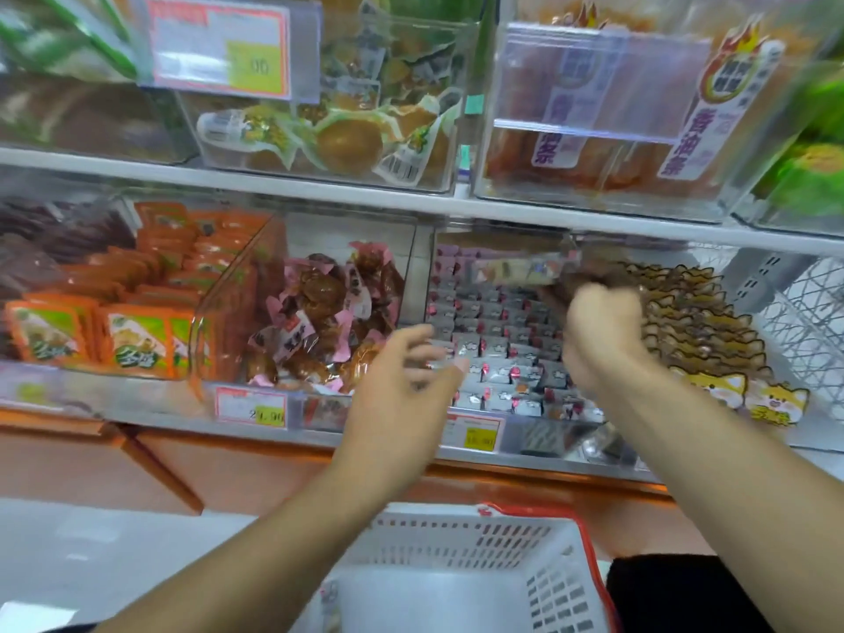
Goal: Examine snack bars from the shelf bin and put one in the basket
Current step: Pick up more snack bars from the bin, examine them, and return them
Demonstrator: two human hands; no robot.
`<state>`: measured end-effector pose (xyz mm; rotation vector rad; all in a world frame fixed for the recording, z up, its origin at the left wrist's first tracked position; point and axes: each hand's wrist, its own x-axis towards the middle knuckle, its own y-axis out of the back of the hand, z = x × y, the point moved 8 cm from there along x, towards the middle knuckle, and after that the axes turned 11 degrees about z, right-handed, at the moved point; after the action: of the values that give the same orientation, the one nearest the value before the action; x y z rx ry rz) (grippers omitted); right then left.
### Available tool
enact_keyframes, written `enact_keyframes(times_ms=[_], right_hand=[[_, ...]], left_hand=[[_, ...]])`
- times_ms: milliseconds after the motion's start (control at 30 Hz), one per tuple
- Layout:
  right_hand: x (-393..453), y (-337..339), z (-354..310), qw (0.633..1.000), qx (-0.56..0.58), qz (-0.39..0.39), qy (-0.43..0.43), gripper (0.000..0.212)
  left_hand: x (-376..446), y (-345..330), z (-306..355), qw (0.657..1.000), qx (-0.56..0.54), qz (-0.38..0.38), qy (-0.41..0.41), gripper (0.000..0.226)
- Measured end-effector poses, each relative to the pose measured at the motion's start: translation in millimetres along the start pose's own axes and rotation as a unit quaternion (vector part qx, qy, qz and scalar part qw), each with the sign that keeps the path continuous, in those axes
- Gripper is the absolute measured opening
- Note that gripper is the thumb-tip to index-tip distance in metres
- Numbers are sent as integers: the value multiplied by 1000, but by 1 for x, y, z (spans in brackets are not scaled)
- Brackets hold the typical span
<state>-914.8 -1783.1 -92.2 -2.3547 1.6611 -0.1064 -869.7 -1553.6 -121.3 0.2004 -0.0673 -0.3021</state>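
Head view: right hand (600, 328) grips a snack bar (516, 270) lying sideways, pointing left; left hand (402, 386) loose-fingered, holding nothing.

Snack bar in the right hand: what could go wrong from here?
1. The right hand holds the bar by one end only, so it may slip back into the bin.
2. The basket sits low, beneath the arms; a drop from shelf height could miss it.
3. The left hand hovers open over the packed rows and could knock packs out of line.
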Motion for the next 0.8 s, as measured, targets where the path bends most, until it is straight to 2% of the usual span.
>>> enact_keyframes(times_ms=[67, 167, 400, 533, 667, 800], right_hand=[[-33, 8, 20, 995, 8, -51, -80, 14], [-65, 18, 37, 981, 19, -116, -153, 10], [-87, 25, 48, 954, 2, -220, -203, 3], [-80, 28, 50, 955, -34, -224, -193, 12], [-69, 28, 52, 959, -31, -195, -201, 7], [-68, 24, 58, 957, 2, -185, -225, 4]], left_hand=[[3, 8, -11, 993, -75, 17, 85, 36], [3, 16, -16, 982, -146, 28, 119, 18], [3, 30, -39, 944, -251, 70, 204, 20], [7, 35, -40, 963, -201, 78, 164, 18], [8, 34, -35, 978, -154, 75, 122, 22], [9, 31, -36, 977, -167, 68, 113, 21]])
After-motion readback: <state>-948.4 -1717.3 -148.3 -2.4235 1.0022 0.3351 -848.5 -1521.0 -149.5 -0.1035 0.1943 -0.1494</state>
